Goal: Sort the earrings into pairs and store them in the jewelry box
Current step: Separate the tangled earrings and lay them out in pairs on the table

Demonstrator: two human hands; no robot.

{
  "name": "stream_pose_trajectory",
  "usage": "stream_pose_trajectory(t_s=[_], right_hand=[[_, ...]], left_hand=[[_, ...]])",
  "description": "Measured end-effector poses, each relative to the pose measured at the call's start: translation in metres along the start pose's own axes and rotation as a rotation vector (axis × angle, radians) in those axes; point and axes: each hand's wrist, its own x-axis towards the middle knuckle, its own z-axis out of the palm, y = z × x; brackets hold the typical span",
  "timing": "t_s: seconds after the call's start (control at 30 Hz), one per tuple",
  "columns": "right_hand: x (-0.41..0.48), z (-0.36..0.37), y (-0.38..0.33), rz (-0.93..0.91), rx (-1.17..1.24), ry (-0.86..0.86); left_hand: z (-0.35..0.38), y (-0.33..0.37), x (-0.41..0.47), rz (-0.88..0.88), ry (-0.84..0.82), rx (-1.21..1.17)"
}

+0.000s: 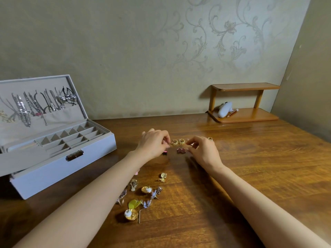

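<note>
Forearms [86, 203] outstretched, hands [154, 143] [204, 151] pinching gold earrings [177, 141]

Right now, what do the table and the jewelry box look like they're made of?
Table: wood with glossy varnish; grain and reflections show. Jewelry box: matte grey covering, perhaps faux leather; pale fabric-like lining; shiny, metal-looking clasp.

Grey jewelry box [59, 169], gold earrings [177, 141], pink earrings [180, 150], brown table [250, 167].

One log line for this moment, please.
phase: pairing | left grip, right grip: flanking gold earrings, hold unclear | pink earrings: side by side | jewelry box: open | loose pile: unsorted
</note>
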Motion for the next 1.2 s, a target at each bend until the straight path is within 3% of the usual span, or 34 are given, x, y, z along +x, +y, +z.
stream_pose_trajectory(t_s=[0.17,0.47,0.67,0.87,1.1,1.2], right_hand=[[-0.016,-0.003,-0.014,-0.070,0.026,-0.010],[-0.046,0.005,-0.056,-0.117,0.079,-0.324],[-0.053,0.014,-0.064,-0.155,0.044,-0.458],[-0.039,0.024,-0.089,-0.291,-0.015,-0.364],[-0.032,0.039,-0.103,-0.382,-0.064,-0.527],[-0.030,0.038,-0.104,-0.396,-0.058,-0.524]], left_hand=[[-0.027,-0.023,-0.031,-0.086,-0.011,0.008],[-0.037,-0.060,-0.092,-0.266,-0.060,-0.170],[-0.036,-0.057,-0.095,-0.281,-0.160,-0.091],[-0.039,-0.052,-0.096,-0.268,-0.206,0.007],[-0.054,-0.059,-0.098,-0.308,-0.051,-0.063],[-0.061,-0.064,-0.099,-0.346,-0.107,-0.059]])
